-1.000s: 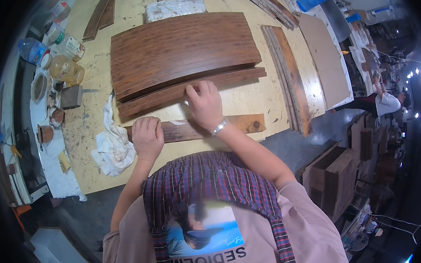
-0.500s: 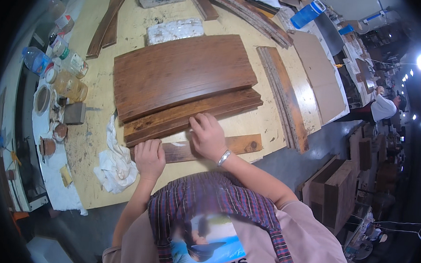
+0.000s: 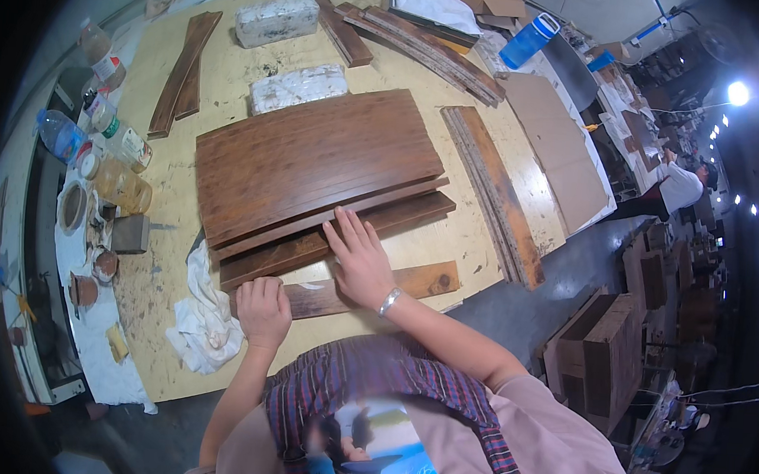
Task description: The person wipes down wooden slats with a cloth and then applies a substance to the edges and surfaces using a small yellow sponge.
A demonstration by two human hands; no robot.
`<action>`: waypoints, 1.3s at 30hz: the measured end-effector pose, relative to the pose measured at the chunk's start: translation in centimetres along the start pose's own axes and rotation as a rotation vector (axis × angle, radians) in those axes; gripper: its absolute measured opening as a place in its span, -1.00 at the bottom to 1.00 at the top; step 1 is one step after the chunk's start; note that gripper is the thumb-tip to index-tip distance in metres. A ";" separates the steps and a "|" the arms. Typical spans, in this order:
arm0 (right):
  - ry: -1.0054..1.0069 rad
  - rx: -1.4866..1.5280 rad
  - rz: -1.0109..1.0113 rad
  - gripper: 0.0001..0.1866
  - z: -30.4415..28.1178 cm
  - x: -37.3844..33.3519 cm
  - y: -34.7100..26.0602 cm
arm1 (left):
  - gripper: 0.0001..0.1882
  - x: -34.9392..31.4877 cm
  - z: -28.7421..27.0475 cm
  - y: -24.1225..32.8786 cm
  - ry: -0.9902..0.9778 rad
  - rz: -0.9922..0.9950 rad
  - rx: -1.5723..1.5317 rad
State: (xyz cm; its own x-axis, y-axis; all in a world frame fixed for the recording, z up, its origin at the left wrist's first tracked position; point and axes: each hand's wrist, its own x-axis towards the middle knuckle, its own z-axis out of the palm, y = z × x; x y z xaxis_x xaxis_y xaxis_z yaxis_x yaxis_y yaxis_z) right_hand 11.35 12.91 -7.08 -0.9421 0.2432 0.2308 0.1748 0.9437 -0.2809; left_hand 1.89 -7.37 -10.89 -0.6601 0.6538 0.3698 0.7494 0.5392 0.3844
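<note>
A wide brown wooden panel [image 3: 315,159] lies raised on the worktable, with a darker wooden board [image 3: 398,217] jutting out below its near edge. My right hand [image 3: 362,266] reaches over that board, fingers stretched and apart, their tips against the stack's near edge. A bracelet circles the wrist. At the stack's near left corner, my left hand [image 3: 264,311] has its fingers bent together over the wood; their tips are hidden from me. A loose wooden plank [image 3: 420,280] with a dark knot lies flat under and beside both hands.
White-wrapped blocks [image 3: 297,89] stand behind the panel. A crumpled white cloth [image 3: 205,322] lies left of my left hand. Several bottles [image 3: 122,186] and small pots line the left edge. Long wooden strips [image 3: 491,196] lie to the right. Another person [image 3: 682,186] works farther right.
My right hand's fingers have straightened from a bent grip. The board strip beneath the panel now sits farther under it, showing a dark gap above the front board. The left hand stays by the corner.
</note>
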 end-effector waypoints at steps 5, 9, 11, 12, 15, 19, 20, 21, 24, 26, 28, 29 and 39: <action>-0.012 0.015 -0.006 -0.34 0.5 1.0 0.4 | -0.89 0.1 0.0 0.1 0.015 0.012 0.006; -0.024 -0.003 -0.020 -0.35 0.9 0.9 0.4 | -0.89 0.1 0.1 -0.1 0.018 0.027 0.031; -0.037 0.004 -0.021 -0.35 0.8 0.9 0.6 | -0.89 0.1 0.2 0.1 0.025 0.029 0.045; -0.046 0.012 -0.018 -0.35 0.6 0.9 0.5 | -0.89 0.1 0.2 0.0 0.012 0.021 0.041; -0.060 0.025 -0.001 -0.28 0.5 1.1 0.5 | -0.89 0.1 0.1 0.0 -0.005 0.012 0.047; -0.067 0.050 -0.016 -0.11 -0.9 2.8 0.6 | -0.89 0.1 0.0 0.0 -0.039 -0.014 0.056; -0.055 0.058 -0.026 -0.05 -1.4 3.4 0.8 | -0.89 0.2 0.0 0.1 -0.041 -0.013 0.062; -0.064 0.069 -0.031 -0.02 -1.4 4.0 1.4 | -0.89 0.2 0.0 0.2 -0.043 -0.012 0.068; -0.116 0.061 -0.063 0.07 -1.0 4.9 2.6 | -0.89 0.3 -0.1 0.2 -0.050 -0.011 0.079; -0.173 0.030 -0.029 0.07 -1.4 4.1 2.0 | -0.88 0.1 0.0 0.2 -0.050 -0.005 0.086; -0.169 0.015 -0.017 0.05 -1.3 3.6 1.6 | -0.89 0.2 0.2 0.1 -0.040 -0.003 0.081; -0.161 0.015 -0.010 0.04 -1.1 3.1 1.5 | -0.90 0.3 0.0 0.3 -0.037 0.000 0.073; -0.109 0.134 0.060 -0.11 -1.0 2.3 0.9 | -0.90 0.0 0.5 -0.1 -0.101 -0.005 0.126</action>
State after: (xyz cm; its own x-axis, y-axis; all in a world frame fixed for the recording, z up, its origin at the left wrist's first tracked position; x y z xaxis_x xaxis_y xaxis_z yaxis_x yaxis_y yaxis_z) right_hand 9.61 14.56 -5.86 -0.9578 0.2656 0.1098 0.1988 0.8881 -0.4144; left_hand 1.79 -7.20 -11.33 -0.6599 0.6978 0.2788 0.7510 0.6007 0.2742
